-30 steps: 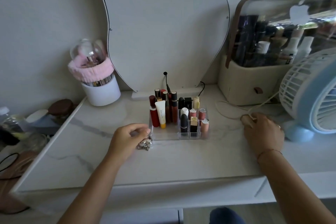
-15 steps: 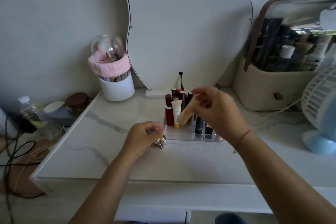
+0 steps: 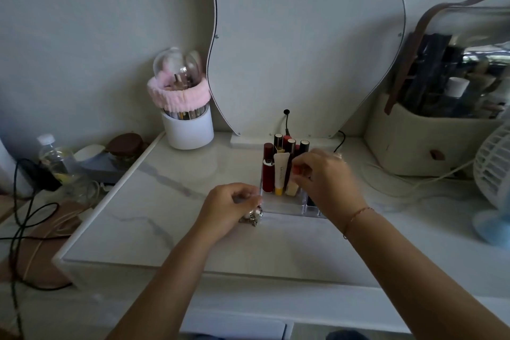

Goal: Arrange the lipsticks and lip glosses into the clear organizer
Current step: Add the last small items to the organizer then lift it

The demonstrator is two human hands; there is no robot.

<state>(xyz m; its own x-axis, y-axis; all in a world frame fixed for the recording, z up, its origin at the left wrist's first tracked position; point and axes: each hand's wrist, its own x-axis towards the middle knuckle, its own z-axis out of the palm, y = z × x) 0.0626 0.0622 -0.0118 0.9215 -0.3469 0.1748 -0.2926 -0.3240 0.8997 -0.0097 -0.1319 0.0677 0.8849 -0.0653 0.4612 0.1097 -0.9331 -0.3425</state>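
Clear acrylic organizer (image 3: 284, 208) sits on the table (image 3: 154, 201). The right grip (image 3: 328, 182) pinches a beige tube (image 3: 292, 188), apparently seating it beside the white tube (image 3: 281, 171) (the placing step). The left grip (image 3: 229, 210) curls at the organizer's corner; whether it clasps anything I cannot tell. Next, a gentle release.

A plain pale wall (image 3: 82, 22) backs a white table (image 3: 165, 229) with grey marble veining, and a wavy-edged mirror (image 3: 303, 36) stands against the wall at the table's rear, all in dim, even light. Left of the mirror stands a white cup (image 3: 189, 132) ringed by a pink headband (image 3: 179, 95). At the right are a cream storage box (image 3: 414, 146) with a clear lid and a white and blue fan (image 3: 494, 174). Beside the table's left end, a lower surface holds a water bottle (image 3: 52, 157) and black cables (image 3: 19, 218).
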